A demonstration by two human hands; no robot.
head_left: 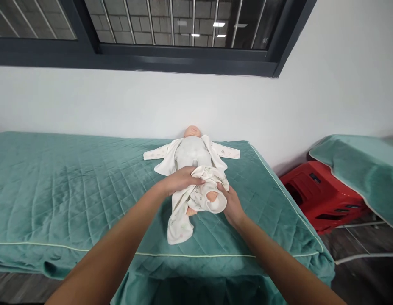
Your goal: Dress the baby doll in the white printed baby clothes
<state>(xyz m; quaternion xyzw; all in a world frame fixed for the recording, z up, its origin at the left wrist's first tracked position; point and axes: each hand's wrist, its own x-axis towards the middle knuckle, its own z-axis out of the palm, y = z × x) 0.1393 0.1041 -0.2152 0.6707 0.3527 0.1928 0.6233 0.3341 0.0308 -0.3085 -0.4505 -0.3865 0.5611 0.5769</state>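
A baby doll (192,131) lies on its back on a green quilted bedspread (97,186), its head toward the wall. An open white printed baby jacket (171,159) is spread under its pale torso, with both sleeves stretched out sideways. Bunched around the doll's legs are white printed baby pants (204,190); one pant leg hangs loose toward me. A foot shows inside the other leg opening. My left hand (183,178) grips the gathered fabric from the left, thumb on top. On the right edge of the same fabric, my right hand (232,204) is closed near the cuff.
Behind the bed rises a white wall (120,101) with a dark-framed barred window (183,59) above. Right of the bed, a red plastic stool-like object (323,190) stands under another green cover (358,169). The bed's front edge is near me.
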